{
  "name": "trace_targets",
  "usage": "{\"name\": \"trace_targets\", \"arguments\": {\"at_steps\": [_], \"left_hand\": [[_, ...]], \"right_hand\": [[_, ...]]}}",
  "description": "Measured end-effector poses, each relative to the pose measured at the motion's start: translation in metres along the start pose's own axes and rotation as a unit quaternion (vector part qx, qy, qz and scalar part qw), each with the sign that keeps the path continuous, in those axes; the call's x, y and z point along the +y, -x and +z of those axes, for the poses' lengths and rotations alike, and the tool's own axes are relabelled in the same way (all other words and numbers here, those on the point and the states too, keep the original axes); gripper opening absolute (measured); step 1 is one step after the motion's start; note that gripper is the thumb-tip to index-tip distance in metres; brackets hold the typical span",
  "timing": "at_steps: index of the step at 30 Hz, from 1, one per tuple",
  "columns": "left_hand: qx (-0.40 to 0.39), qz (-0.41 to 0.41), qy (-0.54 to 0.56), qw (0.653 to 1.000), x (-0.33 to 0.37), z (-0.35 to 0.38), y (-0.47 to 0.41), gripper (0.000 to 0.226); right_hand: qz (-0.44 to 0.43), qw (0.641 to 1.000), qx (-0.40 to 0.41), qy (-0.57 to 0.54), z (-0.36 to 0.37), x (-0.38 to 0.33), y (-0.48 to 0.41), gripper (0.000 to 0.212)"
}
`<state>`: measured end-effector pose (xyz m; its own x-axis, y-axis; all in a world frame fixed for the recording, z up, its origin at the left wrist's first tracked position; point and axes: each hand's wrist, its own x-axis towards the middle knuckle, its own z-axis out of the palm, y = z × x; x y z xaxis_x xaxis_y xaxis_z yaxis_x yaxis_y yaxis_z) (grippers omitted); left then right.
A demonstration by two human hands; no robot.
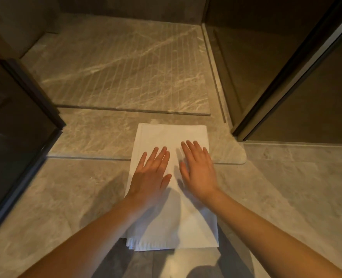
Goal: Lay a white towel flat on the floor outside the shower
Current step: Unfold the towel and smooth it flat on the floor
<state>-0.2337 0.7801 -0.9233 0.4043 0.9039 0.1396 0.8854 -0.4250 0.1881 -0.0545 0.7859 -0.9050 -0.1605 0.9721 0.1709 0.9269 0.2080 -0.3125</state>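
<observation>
Both hands, left hand (153, 173) and right hand (198, 169), lay spread flat on the white towel (172, 135). The towel under them seemed still folded, so unfolding was probably left.

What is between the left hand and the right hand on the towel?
Only a bare strip of the white towel lies between the left hand and the right hand. The hands rest flat, side by side, not touching. The head view shows this.
</observation>
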Motion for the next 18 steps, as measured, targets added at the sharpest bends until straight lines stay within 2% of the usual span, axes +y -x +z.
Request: {"name": "trace_targets", "arguments": {"at_steps": [6, 18], "left_hand": [[-0.122, 0.003, -0.021, 0.992, -0.007, 0.042, 0.043, 0.063], [-0.115, -0.014, 0.011, 0.993, 0.013, 0.055, 0.087, 0.062]], "right_hand": [[0.025, 0.991, -0.118, 0.05, 0.047, 0.014, 0.052, 0.06], [0.012, 0.987, -0.144, 0.074, 0.053, 0.016, 0.099, 0.061]]}}
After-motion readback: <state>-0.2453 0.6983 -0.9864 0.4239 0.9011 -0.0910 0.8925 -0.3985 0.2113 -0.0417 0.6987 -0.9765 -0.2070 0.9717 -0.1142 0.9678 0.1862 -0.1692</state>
